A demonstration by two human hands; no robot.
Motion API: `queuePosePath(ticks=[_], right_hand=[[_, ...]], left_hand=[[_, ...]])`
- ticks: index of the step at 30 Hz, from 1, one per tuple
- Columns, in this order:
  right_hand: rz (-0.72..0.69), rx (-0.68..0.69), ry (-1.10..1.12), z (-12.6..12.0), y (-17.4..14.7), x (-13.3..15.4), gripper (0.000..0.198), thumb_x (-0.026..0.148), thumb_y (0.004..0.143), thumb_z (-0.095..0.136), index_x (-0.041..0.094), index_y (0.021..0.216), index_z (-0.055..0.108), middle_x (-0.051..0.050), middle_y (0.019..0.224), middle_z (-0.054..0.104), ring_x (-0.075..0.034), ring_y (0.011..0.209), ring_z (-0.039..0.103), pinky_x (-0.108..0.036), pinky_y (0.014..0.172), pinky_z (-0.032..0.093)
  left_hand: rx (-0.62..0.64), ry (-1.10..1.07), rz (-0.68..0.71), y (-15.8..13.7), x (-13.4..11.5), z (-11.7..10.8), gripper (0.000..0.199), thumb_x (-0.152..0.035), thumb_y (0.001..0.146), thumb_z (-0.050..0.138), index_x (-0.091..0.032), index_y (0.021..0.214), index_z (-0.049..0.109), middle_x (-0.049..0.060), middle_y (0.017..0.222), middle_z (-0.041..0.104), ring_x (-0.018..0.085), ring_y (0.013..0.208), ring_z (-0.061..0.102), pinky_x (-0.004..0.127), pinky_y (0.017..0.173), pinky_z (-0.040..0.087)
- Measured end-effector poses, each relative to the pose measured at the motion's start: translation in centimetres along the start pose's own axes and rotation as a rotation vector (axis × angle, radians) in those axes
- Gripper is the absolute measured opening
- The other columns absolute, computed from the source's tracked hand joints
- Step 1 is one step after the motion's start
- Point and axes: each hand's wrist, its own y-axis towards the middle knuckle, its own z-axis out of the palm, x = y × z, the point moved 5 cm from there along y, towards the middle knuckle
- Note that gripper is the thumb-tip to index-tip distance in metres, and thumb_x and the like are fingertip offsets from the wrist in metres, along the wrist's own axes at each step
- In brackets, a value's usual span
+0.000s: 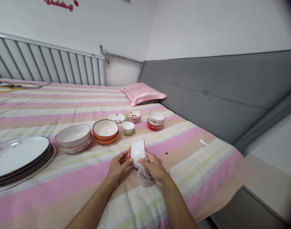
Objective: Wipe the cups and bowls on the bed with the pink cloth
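Left hand (117,166) grasped a white bowl (138,150) by its red foot, thumb and fingers around the base. Right hand (155,168) gripped a pale cloth (145,178), thumb pressed on the bowl's side near the rim; the cloth lay bunched at the mouth and hung below. Bowl tipped on its side between the two hands, foot to the left, mouth to the right, low over the striped sheet (183,167); could not tell whether it touched the bedding.

Just beyond the bowl: small white dishes (128,127), stacked on a green leaf-shaped dish (128,133). Behind them, pink-edged dishes (134,115), with white plates (117,118) beside. Left of these, orange bowls (105,140), nested; next, large white bowls (74,145), also nested. Far left, a stack of dark-rimmed plates (19,156).

Right of the small dishes, a stack of bowls (156,119), the lowest red. A small black object (166,153) lay right of the hands, a white scrap (203,142) farther right. Well beyond, a pink pillow (145,93) near the grey headboard (202,87); a radiator (64,65) along the far wall.
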Motion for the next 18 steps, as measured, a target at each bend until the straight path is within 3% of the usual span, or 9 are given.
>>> queuePosePath(ticks=[4, 8, 11, 14, 18], right_hand=[[-0.039, 0.091, -0.236, 0.0, 0.3, -1.0, 0.025, 0.027, 0.082, 0.053, 0.02, 0.105, 0.06, -0.001, 0.092, 0.065, -0.014, 0.088, 0.059, -0.026, 0.086, 0.042], [-0.024, 0.142, -0.621, -0.9, 0.5, -2.2, 0.025, 0.023, 0.081, 0.051, 0.02, 0.103, 0.062, -0.001, 0.091, 0.067, -0.018, 0.085, 0.06, -0.027, 0.079, 0.043], [-0.028, 0.161, -0.709, -1.2, 0.6, -2.5, 0.031, 0.019, 0.078, 0.053, 0.02, 0.109, 0.061, -0.003, 0.094, 0.069, -0.021, 0.087, 0.061, -0.029, 0.08, 0.043], [-0.088, 0.16, -0.811, -1.1, 0.7, -2.5, 0.043, 0.015, 0.077, 0.052, 0.019, 0.12, 0.056, -0.007, 0.111, 0.066, -0.023, 0.101, 0.059, -0.03, 0.088, 0.04], [-0.132, 0.139, -0.874, -1.1, 1.1, -2.8, 0.045, 0.011, 0.076, 0.052, 0.019, 0.121, 0.056, -0.009, 0.125, 0.06, -0.024, 0.115, 0.052, -0.033, 0.098, 0.033]], left_hand=[[-0.009, -0.006, 0.012, 0.2, 0.0, -0.2, 0.049, -0.034, 0.067, 0.076, -0.014, 0.11, 0.065, 0.004, 0.081, 0.064, 0.015, 0.074, 0.056, 0.025, 0.066, 0.045], [-0.017, 0.01, 0.002, 0.1, 0.0, -0.3, 0.049, -0.036, 0.069, 0.075, -0.014, 0.111, 0.065, 0.004, 0.08, 0.064, 0.016, 0.077, 0.057, 0.026, 0.069, 0.045], [-0.038, 0.026, 0.002, 0.1, -0.1, -0.4, 0.048, -0.038, 0.069, 0.074, -0.014, 0.111, 0.066, 0.005, 0.082, 0.066, 0.017, 0.08, 0.058, 0.026, 0.072, 0.045], [-0.06, 0.031, 0.003, 0.2, -0.1, -0.6, 0.048, -0.04, 0.068, 0.075, -0.014, 0.109, 0.067, 0.007, 0.091, 0.068, 0.018, 0.084, 0.059, 0.027, 0.075, 0.045], [-0.07, 0.023, -0.011, 0.3, 0.1, -0.5, 0.049, -0.045, 0.068, 0.073, -0.014, 0.105, 0.067, 0.011, 0.104, 0.068, 0.022, 0.09, 0.061, 0.031, 0.081, 0.047]])
